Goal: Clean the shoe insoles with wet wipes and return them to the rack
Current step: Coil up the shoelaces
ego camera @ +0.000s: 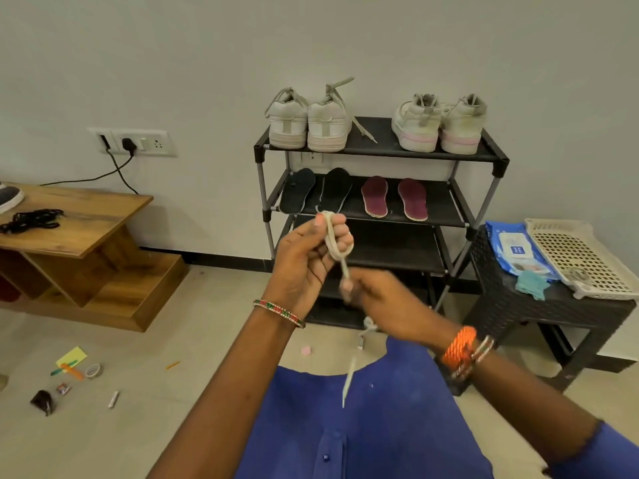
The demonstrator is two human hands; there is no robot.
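L hand (313,252) curled, gripping looped shoelace (332,244) | R hand (375,299) pinching lace's lower end, blurred | rack (380,202) at 12 | 2 black insoles (316,195) + 2 maroon insoles (394,198) on 2nd shelf | wipes pack (515,248) on surface (553,305) at 3

My right hand (377,302) is smeared with motion, so I cannot make out how its fingers sit on the shoelace (333,247). A dark shoe (8,198) on the wooden surface (86,216) is cut off by the left edge. The printing on the wipes pack (515,250) is too small to read.
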